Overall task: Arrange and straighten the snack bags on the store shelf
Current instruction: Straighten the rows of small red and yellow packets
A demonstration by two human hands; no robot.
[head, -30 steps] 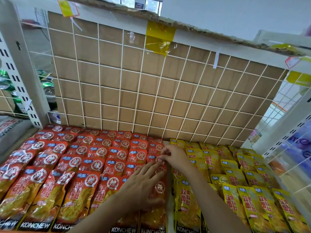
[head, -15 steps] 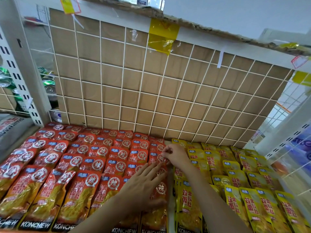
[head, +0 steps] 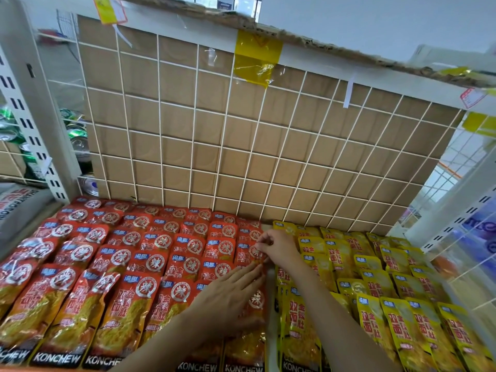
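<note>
Red snack bags [head: 150,261] lie in overlapping rows across the left half of the shelf; yellow snack bags [head: 397,304] fill the right half. My left hand [head: 228,294] lies flat, fingers straight, pressing on the rightmost column of red bags near the front. Farther back in that same column, my right hand [head: 276,247] pinches the top edge of a red bag [head: 251,255] with curled fingers, right at the seam between the red and yellow bags.
A white wire grid backed by brown cardboard [head: 241,135] rises behind the bags. White shelf uprights [head: 32,124] stand at left, with green cans [head: 76,135] behind them. A wire side panel [head: 461,237] closes the right side.
My right hand has shifted slightly toward the back along the rightmost red column, still pinching a bag. The left hand stays pressed on the front bags.
</note>
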